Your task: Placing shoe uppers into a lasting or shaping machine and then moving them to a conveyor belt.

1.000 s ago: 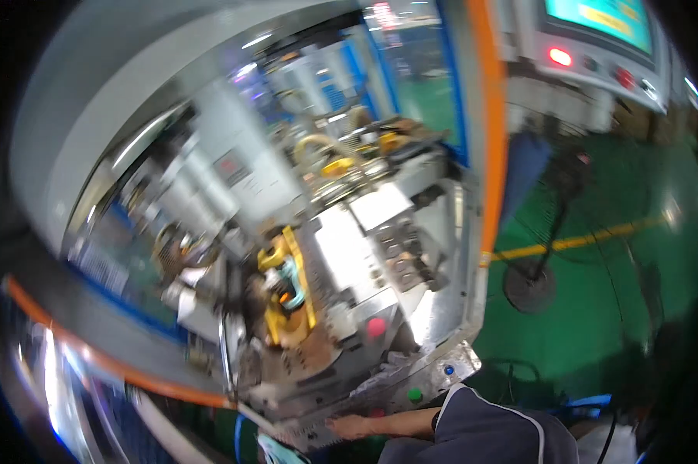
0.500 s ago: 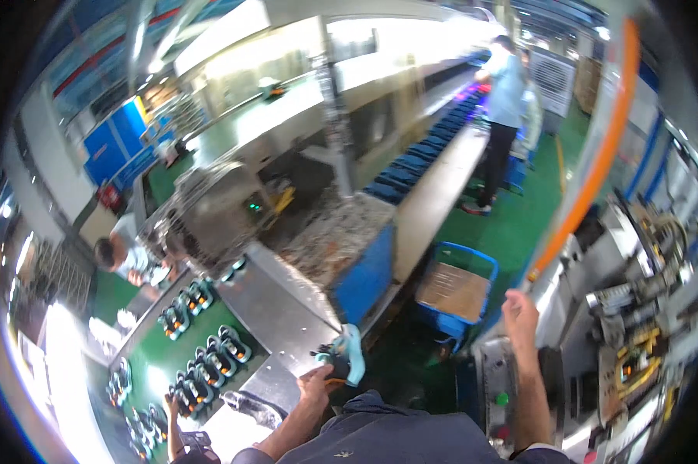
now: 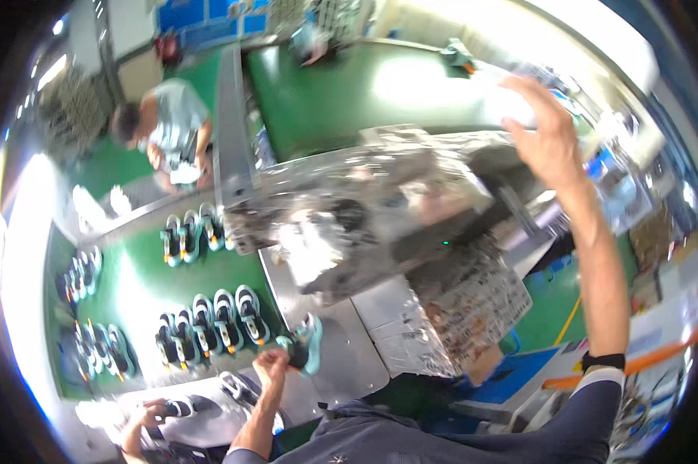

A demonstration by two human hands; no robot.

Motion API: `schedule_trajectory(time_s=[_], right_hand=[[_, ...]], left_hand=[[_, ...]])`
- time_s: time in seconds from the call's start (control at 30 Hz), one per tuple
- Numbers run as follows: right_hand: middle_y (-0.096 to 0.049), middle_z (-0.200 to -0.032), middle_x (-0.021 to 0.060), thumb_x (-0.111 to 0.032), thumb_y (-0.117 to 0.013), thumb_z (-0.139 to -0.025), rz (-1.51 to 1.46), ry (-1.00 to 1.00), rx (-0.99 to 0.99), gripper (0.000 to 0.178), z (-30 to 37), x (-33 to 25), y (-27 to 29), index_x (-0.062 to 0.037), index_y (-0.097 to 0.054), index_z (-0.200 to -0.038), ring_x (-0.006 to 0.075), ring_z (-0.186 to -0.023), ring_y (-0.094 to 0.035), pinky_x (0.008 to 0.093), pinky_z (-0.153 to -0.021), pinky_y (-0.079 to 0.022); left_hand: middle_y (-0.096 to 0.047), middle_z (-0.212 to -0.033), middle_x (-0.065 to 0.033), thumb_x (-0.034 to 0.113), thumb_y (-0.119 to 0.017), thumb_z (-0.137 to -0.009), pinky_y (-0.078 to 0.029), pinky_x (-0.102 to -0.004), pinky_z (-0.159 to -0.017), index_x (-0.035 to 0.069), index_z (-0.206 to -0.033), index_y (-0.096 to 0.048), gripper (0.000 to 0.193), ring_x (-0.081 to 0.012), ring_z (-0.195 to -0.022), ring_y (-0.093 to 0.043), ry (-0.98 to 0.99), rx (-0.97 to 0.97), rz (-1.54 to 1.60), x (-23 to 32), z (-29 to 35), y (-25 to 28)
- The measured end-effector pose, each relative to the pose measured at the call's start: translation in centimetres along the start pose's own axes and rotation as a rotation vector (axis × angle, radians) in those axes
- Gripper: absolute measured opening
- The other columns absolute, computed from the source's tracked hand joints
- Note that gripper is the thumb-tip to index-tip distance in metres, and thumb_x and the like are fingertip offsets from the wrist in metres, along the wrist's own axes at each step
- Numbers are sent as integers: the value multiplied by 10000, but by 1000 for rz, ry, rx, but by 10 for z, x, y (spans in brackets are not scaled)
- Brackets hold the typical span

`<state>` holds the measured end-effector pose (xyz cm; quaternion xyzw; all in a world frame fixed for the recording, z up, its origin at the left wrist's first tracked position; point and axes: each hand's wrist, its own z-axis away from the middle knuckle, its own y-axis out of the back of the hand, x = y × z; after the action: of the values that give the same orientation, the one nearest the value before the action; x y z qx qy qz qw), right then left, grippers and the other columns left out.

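My left hand [image 3: 270, 366] is closed on a light-blue and black shoe [image 3: 312, 345], held low over the grey metal tabletop in front of me. The shoe is tilted, and its pale sole faces right. High on the right, my right arm stretches forward with its hand [image 3: 546, 131] raised past the grimy metal machine [image 3: 380, 209]. Its fingers are bent but spread, and I see nothing in them. Motion blurs the machine.
Rows of similar shoes [image 3: 227, 319] stand on a green surface [image 3: 140, 271] at left. At lower left a co-worker's hand [image 3: 154, 413] touches another shoe [image 3: 182, 407]. Another person [image 3: 180, 116] sits farther back. An orange bar [image 3: 658, 357] crosses the lower right.
My view has swung left toward the shoe rows. My right hand has gone from beside the orange bar up and forward. The shoe stays in my left hand.
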<state>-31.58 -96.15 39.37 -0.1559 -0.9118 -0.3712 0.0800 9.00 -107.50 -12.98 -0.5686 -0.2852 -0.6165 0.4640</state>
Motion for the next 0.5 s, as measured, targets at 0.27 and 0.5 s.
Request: schedule_trajectory(time_s=[0.27,0.5], right_hand=[[-571,-1203,188,-159,-687,-765,479,707,-224,479,-186,-52,-181,-26,-533,-1199,313,-1109,-562,421,-995,-436],[-608,-1036,135,-74,-743,-655,77,845,-232,325,-238,-38,-311,-51,-620,-955,321,-1017,-567,397,-876,-469]], left_hand=[[-594,-1167,-183,6,-636,-810,-512,-406,-731,49,-959,-599,159,-370,-876,-625,-213,353,-775,-36,-82,-5],[-438,-1372,-228,-13,-649,-788,-468,-437,-918,35,-1083,-578,308,-418,-1132,-529,-65,267,-780,-30,-65,-2]])
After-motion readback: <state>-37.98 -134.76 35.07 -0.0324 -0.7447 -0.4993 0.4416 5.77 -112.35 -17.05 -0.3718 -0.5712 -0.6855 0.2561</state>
